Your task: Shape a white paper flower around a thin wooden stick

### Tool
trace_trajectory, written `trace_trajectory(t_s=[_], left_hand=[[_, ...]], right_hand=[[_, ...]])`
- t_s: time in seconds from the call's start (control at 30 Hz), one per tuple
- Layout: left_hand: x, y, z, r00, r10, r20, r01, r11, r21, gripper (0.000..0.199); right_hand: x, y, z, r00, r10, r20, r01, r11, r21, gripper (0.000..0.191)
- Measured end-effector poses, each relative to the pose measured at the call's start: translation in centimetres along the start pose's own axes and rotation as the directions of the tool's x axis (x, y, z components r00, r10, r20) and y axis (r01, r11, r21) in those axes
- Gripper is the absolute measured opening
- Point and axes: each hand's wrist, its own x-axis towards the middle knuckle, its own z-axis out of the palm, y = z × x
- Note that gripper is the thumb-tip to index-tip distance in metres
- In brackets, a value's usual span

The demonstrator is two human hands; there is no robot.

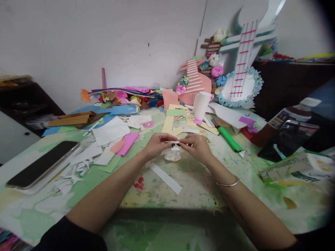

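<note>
Over the middle of the table, my left hand [157,144] and my right hand [197,146] meet, both closed in a pinch on a white paper flower [173,154]. Its ruffled petals hang below my fingertips, and its narrow end lies between them. A thin stick seems to cross at my fingertips, partly hidden by them. Just below the hands a white paper strip [166,179] lies slantwise on the green, paint-marked table [141,200].
A phone [43,164] and white paper scraps [89,153] lie left. On the right are a green cutter [230,138], a brown bottle [284,120] and a carton [300,167]. A white roll [201,105] and paper guitars [195,82] stand behind.
</note>
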Motion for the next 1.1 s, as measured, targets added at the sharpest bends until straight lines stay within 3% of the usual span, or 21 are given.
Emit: trace_trajectory(t_s=[0.17,0.33,0.6,0.7,0.87,1.1], left_hand=[[0.03,-0.16,-0.17,1.0,0.0,0.007,0.0,1.0,0.006,0.03],[0.12,-0.51,-0.34,0.998,-0.034,0.046,0.04,0.992,-0.12,0.033],[0.12,-0.57,-0.22,0.997,-0.039,-0.061,0.034,0.996,-0.084,0.029],[0.01,-0.38,-0.15,0.994,-0.026,-0.107,0.024,0.999,-0.027,0.027],[-0.04,-0.4,-0.03,0.995,-0.018,-0.099,0.016,1.0,-0.023,0.027],[-0.1,-0.54,-0.03,0.998,-0.04,-0.056,0.037,0.998,-0.058,0.026]], right_hand=[[-0.02,0.09,0.07,0.999,0.02,-0.049,-0.019,1.0,0.013,0.017],[-0.09,0.16,0.0,0.996,0.001,-0.089,0.001,0.999,0.032,0.016],[-0.16,-0.52,-0.13,0.993,0.007,-0.116,-0.009,1.0,-0.01,0.015],[-0.1,-0.5,0.03,0.998,-0.001,-0.061,0.001,1.0,0.011,0.016],[0.17,-0.37,0.07,0.994,-0.064,0.085,0.055,0.994,0.099,0.036],[0.41,-0.37,-0.43,0.994,-0.059,0.093,0.048,0.992,0.115,0.026]])
